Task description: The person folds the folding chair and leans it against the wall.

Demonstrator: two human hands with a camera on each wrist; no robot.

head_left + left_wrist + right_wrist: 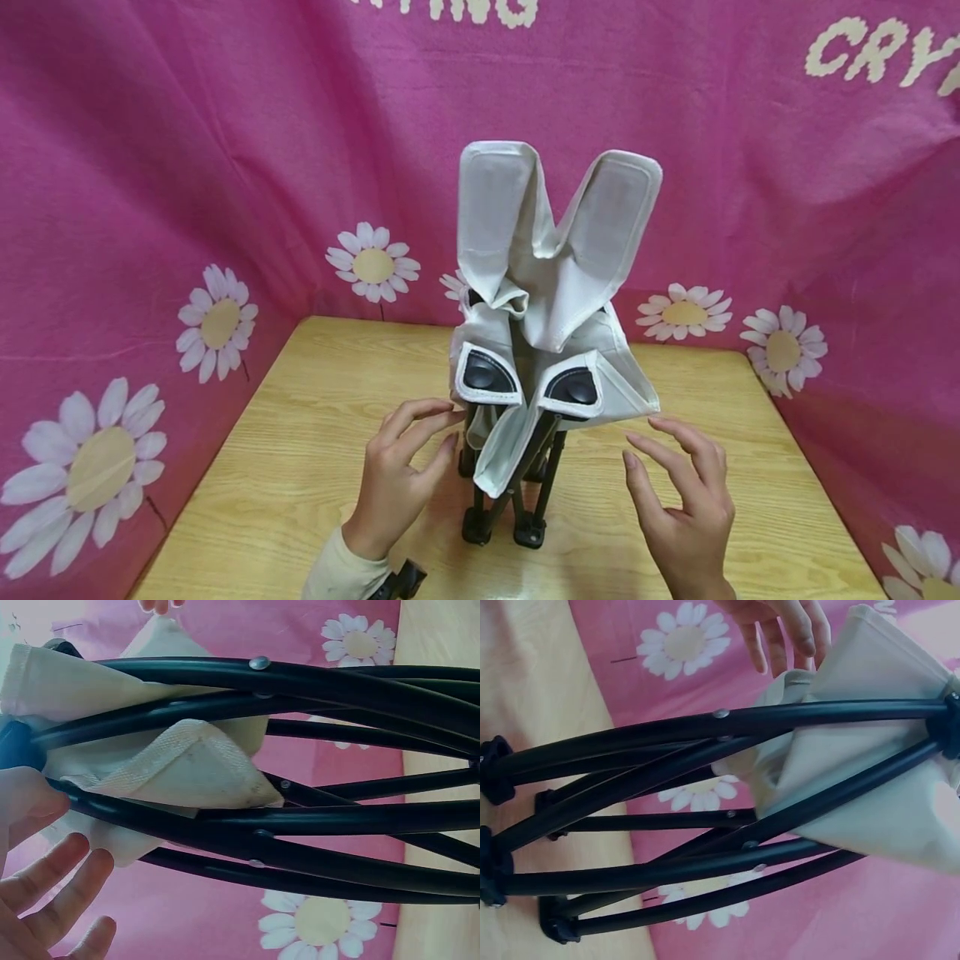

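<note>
A partly folded camp stool or small chair with pale fabric (pixel 517 250) and crossed black tube legs (pixel 551 475) stands upright on the wooden table. Two fabric flaps rise at its top, and dark corner caps (pixel 573 385) show at the front. My left hand (pixel 405 467) is at its left side, fingers loosely bent; the fingertips are close to the fabric corner, and whether they touch cannot be told. In the left wrist view, the left hand (pixel 45 877) is beside a leg tube. My right hand (pixel 686 500) is held apart at the right, fingers spread, holding nothing.
The wooden table (pixel 300 417) extends around the stool's feet. A pink cloth backdrop (pixel 300 125) with daisies and pale letters encloses the back and sides. A dark strap with a small device (pixel 405 579) sits on the left wrist.
</note>
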